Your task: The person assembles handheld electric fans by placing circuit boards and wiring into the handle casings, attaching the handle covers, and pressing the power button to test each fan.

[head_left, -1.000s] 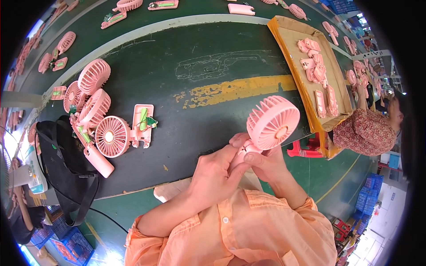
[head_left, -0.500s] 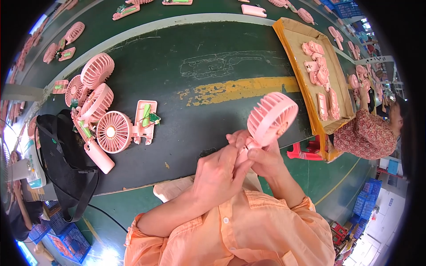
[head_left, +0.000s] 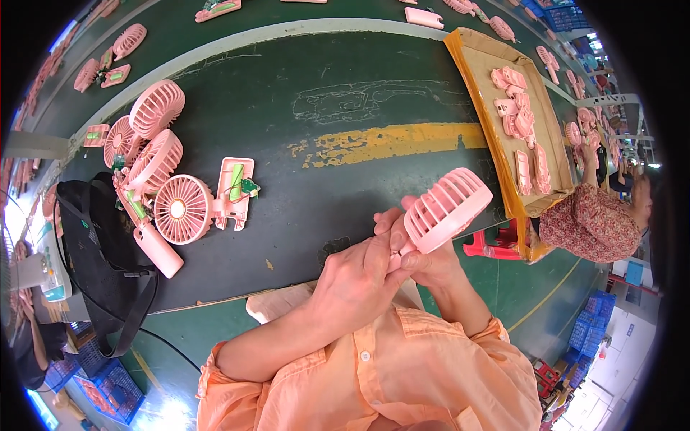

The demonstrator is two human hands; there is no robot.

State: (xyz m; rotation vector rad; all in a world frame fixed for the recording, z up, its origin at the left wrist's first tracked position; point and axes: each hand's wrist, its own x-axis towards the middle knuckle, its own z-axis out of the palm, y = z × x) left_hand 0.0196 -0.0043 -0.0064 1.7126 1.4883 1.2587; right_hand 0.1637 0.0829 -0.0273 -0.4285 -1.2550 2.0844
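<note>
A pink handheld fan (head_left: 447, 210) is held over the table's front edge, its caged head tilted to the right. My left hand (head_left: 363, 266) is closed round the fan's handle just below the head. Against the same neck and handle presses my right hand (head_left: 433, 264), its thumb and fingers closed. Most of the handle is hidden by both hands. To the left on the table lie several pink fans, among them one with its face up (head_left: 182, 210), joined to an opened handle shell (head_left: 235, 190) with a green battery and small green circuit board.
A cardboard tray (head_left: 483, 108) with yellow tape on its edge holds pink casing parts at the right. A black bag (head_left: 90, 244) sits at the left edge. Beyond the pale strip, a green belt (head_left: 287, 16) carries more fan parts. A person in a patterned sleeve (head_left: 593, 219) works at right.
The fan in my hands has tipped further to the right and lower, with its cage turned. Fan parts on the far belt have shifted slightly right.
</note>
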